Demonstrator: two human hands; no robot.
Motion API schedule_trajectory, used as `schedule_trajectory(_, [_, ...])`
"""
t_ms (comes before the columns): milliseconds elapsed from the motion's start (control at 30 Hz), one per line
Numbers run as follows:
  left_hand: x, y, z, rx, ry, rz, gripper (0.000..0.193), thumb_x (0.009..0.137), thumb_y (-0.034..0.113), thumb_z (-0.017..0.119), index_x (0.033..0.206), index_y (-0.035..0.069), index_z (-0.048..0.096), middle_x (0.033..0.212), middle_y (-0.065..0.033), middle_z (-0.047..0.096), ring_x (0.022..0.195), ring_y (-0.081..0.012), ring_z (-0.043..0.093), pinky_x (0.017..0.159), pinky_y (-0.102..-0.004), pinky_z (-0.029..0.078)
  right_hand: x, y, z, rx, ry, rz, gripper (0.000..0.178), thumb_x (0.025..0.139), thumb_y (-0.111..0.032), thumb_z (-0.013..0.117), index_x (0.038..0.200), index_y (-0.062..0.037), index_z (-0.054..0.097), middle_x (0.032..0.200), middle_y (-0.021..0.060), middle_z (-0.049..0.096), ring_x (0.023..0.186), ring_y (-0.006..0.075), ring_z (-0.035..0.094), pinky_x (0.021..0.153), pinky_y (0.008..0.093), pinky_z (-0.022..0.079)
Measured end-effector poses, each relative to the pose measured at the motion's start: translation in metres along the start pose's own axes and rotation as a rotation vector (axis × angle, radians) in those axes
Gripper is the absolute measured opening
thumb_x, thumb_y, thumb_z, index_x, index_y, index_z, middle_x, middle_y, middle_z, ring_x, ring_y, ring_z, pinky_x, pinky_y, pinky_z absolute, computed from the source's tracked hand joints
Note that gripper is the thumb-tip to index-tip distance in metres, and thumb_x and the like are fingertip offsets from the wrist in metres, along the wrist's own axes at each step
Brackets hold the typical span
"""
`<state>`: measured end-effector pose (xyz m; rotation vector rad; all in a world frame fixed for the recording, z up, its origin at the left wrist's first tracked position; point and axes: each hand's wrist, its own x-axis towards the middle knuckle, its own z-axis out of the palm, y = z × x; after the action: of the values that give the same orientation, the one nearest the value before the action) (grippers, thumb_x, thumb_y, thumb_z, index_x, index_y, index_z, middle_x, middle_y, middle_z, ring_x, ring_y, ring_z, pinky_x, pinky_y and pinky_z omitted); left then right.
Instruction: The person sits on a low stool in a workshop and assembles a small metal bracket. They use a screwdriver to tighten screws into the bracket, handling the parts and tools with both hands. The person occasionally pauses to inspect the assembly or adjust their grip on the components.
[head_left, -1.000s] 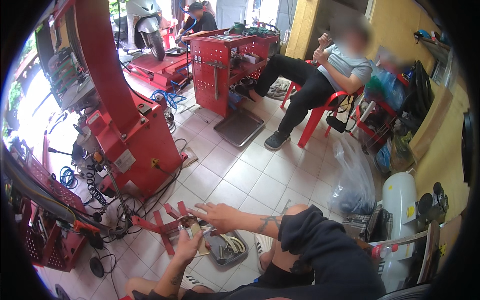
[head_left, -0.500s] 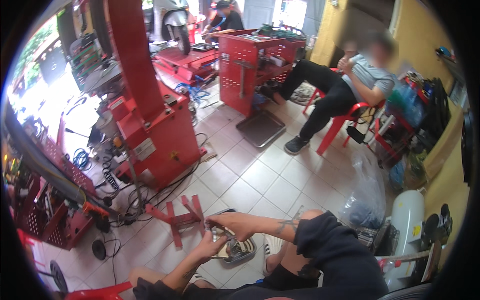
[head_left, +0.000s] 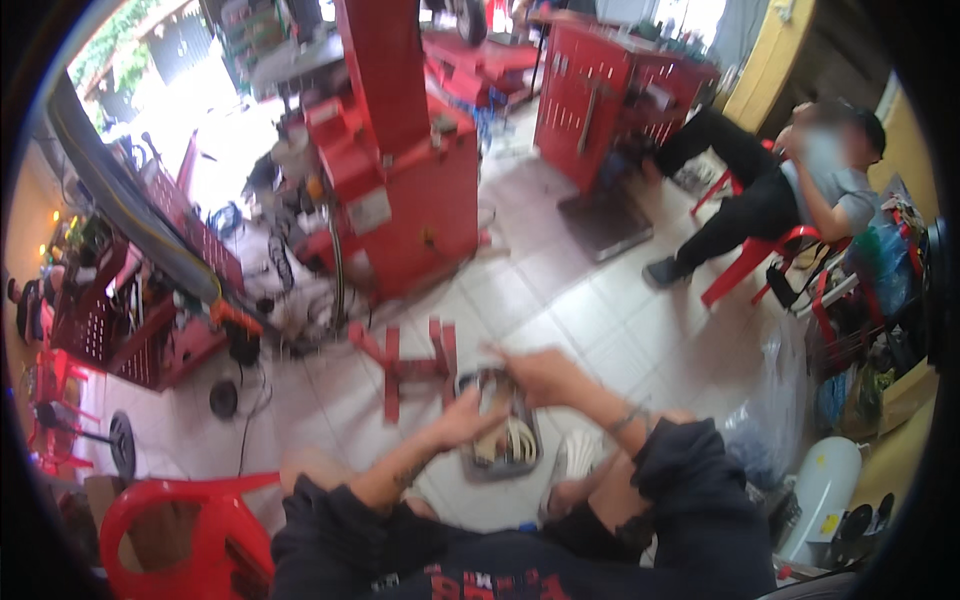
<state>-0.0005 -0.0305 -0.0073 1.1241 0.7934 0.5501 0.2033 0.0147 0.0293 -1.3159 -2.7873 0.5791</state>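
Observation:
My left hand is over the left side of a grey tray on the floor, its fingers curled round something too blurred to name. Close by on the right, my right hand is above the tray's far end, bent and closed, with one finger or a thin thing reaching left. What lies between its fingers is smeared by motion. In the tray are pale curved parts and other small pieces that I cannot make out.
A red metal stand is just left of the tray. Beyond it rises a red machine with a column. A person sits on a red chair at the right, near a flat dark tray. A red chair is at lower left.
The view has swung, so the room's things sit further right or higher. My hands, which met round a small metal part, now look further apart and blurred.

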Motion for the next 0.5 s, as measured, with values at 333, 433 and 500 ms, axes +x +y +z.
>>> schedule_trajectory(333, [0.008,0.017,-0.005,-0.491,0.339,-0.062,0.033,0.101,0.024,0.051,0.120,0.006,0.032,0.100,-0.0162,0.060,0.065,-0.0264,0.067,0.057,-0.0400,0.059,-0.017,-0.015,0.000,0.025,0.345,-0.011,0.038,0.087,-0.029,0.069,0.119,-0.0104,0.061,0.080,0.0108,0.064,0.074,0.0309,0.064,0.063,0.0417,0.049])
schedule_trajectory(433, [0.010,0.017,-0.004,-0.531,0.403,0.045,0.029,0.102,0.026,0.047,0.118,0.007,0.032,0.103,-0.0159,0.060,0.073,-0.0265,0.068,0.061,-0.0413,0.060,-0.014,-0.020,0.008,0.063,0.365,0.049,0.020,0.091,-0.027,0.062,0.099,-0.0085,0.066,0.080,0.0089,0.064,0.075,0.0292,0.064,0.062,0.0400,0.050])
schedule_trajectory(500, [0.014,0.011,-0.008,-0.598,0.450,0.110,0.028,0.102,0.026,0.045,0.119,0.007,0.033,0.103,-0.0152,0.060,0.076,-0.0257,0.068,0.062,-0.0410,0.060,-0.014,-0.030,0.009,0.077,0.358,0.103,0.020,0.093,-0.026,0.060,0.092,-0.0078,0.067,0.079,0.0086,0.063,0.075,0.0287,0.064,0.062,0.0394,0.051])
